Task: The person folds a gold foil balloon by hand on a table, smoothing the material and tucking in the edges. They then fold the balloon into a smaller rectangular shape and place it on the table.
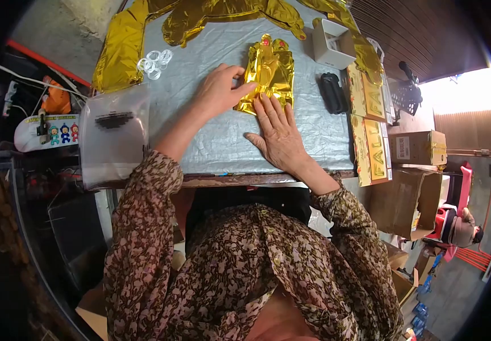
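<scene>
A folded gold foil piece (268, 71) with red spots at its top lies on the grey-covered table (200, 145). My left hand (221, 90) touches its left side, fingers apart, with the thumb over the foil. Flat on its lower edge rest the fingertips of my right hand (278, 132), fingers spread and the palm on the table cover. Neither hand grips anything. Several clear rings (154, 63) lie to the left, and a black object (333, 93) lies to the right of the foil.
More gold foil (121, 51) spans the table's far side. A white box (334, 44) stands at the back right, above printed packages (375, 149). Clear plastic bags (115, 145) lie at the left edge. Cardboard boxes (396, 199) and a person (462, 230) are at the right.
</scene>
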Demonstrator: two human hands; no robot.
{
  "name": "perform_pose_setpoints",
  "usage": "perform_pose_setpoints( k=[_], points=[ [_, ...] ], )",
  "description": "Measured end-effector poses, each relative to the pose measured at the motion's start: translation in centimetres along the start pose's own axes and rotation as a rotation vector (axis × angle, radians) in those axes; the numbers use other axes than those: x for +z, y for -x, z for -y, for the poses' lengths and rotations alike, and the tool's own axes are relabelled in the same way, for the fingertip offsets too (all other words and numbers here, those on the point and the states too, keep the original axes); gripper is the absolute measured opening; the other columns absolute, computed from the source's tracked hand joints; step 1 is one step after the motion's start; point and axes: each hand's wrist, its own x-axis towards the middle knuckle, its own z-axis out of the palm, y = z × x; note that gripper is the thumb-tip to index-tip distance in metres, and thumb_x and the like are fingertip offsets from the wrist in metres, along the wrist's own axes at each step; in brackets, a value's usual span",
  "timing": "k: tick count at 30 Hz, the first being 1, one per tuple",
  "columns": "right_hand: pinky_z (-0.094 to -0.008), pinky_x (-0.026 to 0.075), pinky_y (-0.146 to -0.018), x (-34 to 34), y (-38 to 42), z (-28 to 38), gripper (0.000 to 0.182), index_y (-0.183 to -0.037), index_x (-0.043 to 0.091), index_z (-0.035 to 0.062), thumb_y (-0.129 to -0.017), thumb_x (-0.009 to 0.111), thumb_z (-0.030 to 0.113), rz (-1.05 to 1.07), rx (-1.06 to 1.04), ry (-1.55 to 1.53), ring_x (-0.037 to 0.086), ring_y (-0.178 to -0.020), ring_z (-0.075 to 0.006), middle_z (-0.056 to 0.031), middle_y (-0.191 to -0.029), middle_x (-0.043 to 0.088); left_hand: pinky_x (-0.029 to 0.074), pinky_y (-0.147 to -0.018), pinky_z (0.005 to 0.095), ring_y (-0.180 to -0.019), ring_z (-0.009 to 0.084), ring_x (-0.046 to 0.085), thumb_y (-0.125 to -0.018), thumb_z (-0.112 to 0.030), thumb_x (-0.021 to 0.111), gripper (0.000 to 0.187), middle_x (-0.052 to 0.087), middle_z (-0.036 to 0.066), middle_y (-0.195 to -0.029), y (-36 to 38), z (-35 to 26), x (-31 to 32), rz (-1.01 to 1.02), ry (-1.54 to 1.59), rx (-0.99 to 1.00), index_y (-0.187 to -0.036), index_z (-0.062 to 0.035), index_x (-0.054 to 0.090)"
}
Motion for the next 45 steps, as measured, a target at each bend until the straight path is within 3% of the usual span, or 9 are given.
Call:
perform_pose_setpoints(
  k=[4, 7, 13, 16, 19, 22, 28, 38, 45],
  points=[
    [-0.0590, 0.021, -0.125, 0.0, -0.1, 0.1, 0.083, -0.162, 0.030, 0.0012, -0.102, 0.057, 0.052, -0.004, 0.000, -0.007, 0.027, -0.155, -0.0397, -0.0205, -0.167, 0.030, 0.057, -0.077, 0.0364, -0.082, 0.0268, 0.073, -0.093, -0.033, 0.078, 0.037, 0.068, 0.015, -0.110, -2.3, 0.8, 1.2, -0.034, 0.044, 0.010, -0.114, -0.0023, 0.074],
    [-0.0591, 0.021, -0.125, 0.0, 0.0, 0.0, 0.083, -0.161, 0.030, 0.0018, -0.101, 0.058, 0.052, -0.017, -0.004, -0.019, 0.028, -0.155, -0.0401, -0.0207, -0.167, 0.030, 0.058, -0.081, 0.0349, -0.094, 0.0258, 0.073, -0.092, -0.032, 0.079, 0.039, 0.066, 0.016, -0.120, -3.3, 2.0, 2.1, 0.024, 0.098, -0.057, -0.118, -0.0030, 0.074],
    [-0.0594, 0.021, -0.125, 0.0, 0.0, -0.1, 0.083, -0.162, 0.029, 0.0028, -0.101, 0.059, 0.051, 0.003, -0.005, -0.015, 0.028, -0.155, -0.0408, -0.0214, -0.167, 0.030, 0.058, -0.090, 0.0351, -0.115, 0.0263, 0.066, -0.091, -0.032, 0.079, 0.041, 0.056, 0.016, -0.138, -4.3, 3.7, 2.8, -0.066, 0.210, 0.118, -0.120, -0.0034, 0.073],
    [-0.0596, 0.022, -0.124, -0.1, -0.1, 0.0, 0.083, -0.162, 0.029, 0.0031, -0.101, 0.059, 0.051, 0.016, 0.000, -0.014, 0.028, -0.155, -0.0410, -0.0215, -0.167, 0.030, 0.057, -0.093, 0.0373, -0.116, 0.0275, 0.065, -0.089, -0.034, 0.081, 0.047, 0.056, 0.016, -0.138, -4.4, 3.8, 2.6, -0.205, -0.199, 0.272, -0.125, -0.0047, 0.072],
    [-0.0595, 0.022, -0.124, -0.1, -0.1, 0.0, 0.083, -0.162, 0.029, 0.0035, -0.101, 0.059, 0.051, 0.000, 0.001, -0.023, 0.028, -0.154, -0.0408, -0.0213, -0.167, 0.030, 0.057, -0.093, 0.0391, -0.112, 0.0294, 0.067, -0.086, -0.036, 0.083, 0.054, 0.059, 0.016, -0.135, -4.3, 3.3, 2.2, -0.248, -0.222, 0.359, -0.129, -0.0062, 0.070],
    [-0.0592, 0.022, -0.124, -0.3, -0.1, 0.1, 0.083, -0.162, 0.029, 0.0032, -0.101, 0.060, 0.051, -0.003, 0.002, -0.033, 0.028, -0.154, -0.0406, -0.0213, -0.167, 0.030, 0.058, -0.084, 0.0377, -0.098, 0.0260, 0.072, -0.086, -0.040, 0.084, 0.060, 0.069, 0.015, -0.119, -3.2, 2.4, 1.2, -0.141, 0.044, 0.056, -0.130, -0.0022, 0.067],
    [-0.0584, 0.022, -0.124, -0.3, -0.1, 0.1, 0.082, -0.162, 0.030, 0.0031, -0.101, 0.058, 0.052, -0.004, 0.003, -0.016, 0.028, -0.154, -0.0400, -0.0206, -0.166, 0.031, 0.059, -0.074, 0.0346, -0.082, 0.0196, 0.074, -0.085, -0.033, 0.087, 0.049, 0.077, 0.013, -0.093, -0.2, 1.2, -0.6, 0.041, 0.026, -0.169, -0.116, 0.0009, 0.069],
    [-0.0578, 0.021, -0.126, -0.1, 0.2, -0.4, 0.080, -0.161, 0.033, 0.0037, -0.103, 0.055, 0.054, -0.020, -0.033, -0.015, 0.027, -0.156, -0.0386, -0.0197, -0.166, 0.032, 0.059, -0.070, 0.0354, -0.076, 0.0210, 0.074, -0.082, -0.025, 0.089, 0.038, 0.077, 0.013, -0.087, 1.2, 0.8, 0.6, -0.041, -0.076, -0.102, -0.103, 0.0005, 0.071],
    [-0.0573, 0.021, -0.126, 0.1, 0.2, -0.5, 0.079, -0.161, 0.034, 0.0047, -0.103, 0.054, 0.055, -0.028, -0.018, -0.026, 0.027, -0.156, -0.0380, -0.0192, -0.166, 0.033, 0.056, -0.065, 0.0359, -0.069, 0.0201, 0.070, -0.083, -0.023, 0.088, 0.032, 0.072, 0.012, -0.081, 4.2, -0.2, -0.1, -0.200, 0.048, 0.140, -0.094, -0.0006, 0.068]
  ],
)
